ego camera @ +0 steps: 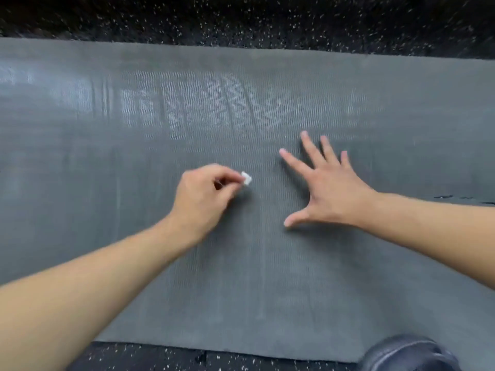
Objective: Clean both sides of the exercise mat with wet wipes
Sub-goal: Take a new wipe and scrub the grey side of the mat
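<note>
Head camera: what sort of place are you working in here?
Probably a gym or home workout area. A grey exercise mat lies flat on black speckled rubber flooring, the kind used in gyms. The left hand pinches a small white wipe; the right hand is spread on the mat.

Black speckled floor (pixel 267 20) under a grey mat (pixel 107 156)

The mat lies flat on the floor, which shows beyond its far edge and along its near edge; the right hand (pixel 326 188) rests spread on it.
</note>
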Motion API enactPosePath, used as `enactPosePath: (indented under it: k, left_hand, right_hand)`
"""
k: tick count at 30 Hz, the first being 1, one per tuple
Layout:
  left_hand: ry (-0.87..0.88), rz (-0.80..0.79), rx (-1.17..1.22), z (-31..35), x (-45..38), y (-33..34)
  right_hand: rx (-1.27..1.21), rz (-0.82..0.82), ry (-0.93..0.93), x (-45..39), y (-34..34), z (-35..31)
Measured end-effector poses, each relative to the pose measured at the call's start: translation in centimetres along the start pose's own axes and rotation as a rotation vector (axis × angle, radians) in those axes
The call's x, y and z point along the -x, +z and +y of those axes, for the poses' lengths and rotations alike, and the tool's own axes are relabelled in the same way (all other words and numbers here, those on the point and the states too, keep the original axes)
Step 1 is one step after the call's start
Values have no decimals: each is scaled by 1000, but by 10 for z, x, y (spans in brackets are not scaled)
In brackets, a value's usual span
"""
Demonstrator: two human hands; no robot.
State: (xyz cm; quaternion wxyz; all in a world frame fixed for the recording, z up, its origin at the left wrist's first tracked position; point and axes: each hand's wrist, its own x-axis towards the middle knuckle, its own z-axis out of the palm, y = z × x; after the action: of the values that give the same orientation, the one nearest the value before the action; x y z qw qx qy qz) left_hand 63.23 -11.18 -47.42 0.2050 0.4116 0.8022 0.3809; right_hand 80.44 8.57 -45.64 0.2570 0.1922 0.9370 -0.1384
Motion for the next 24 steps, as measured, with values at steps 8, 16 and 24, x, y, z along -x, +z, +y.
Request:
enactPosePath:
  k: [8, 16, 24]
  left_hand:
    - [-282, 268, -77, -9, -245, -17]
    - [-4, 92, -350, -2, -211, 42]
    - [298, -158, -313, 3, -70, 64]
  right_hand:
    - [197, -110, 89, -41, -38, 23]
    - [251, -92, 55, -43, -34, 29]
    - [208, -100, 81, -41, -38, 24]
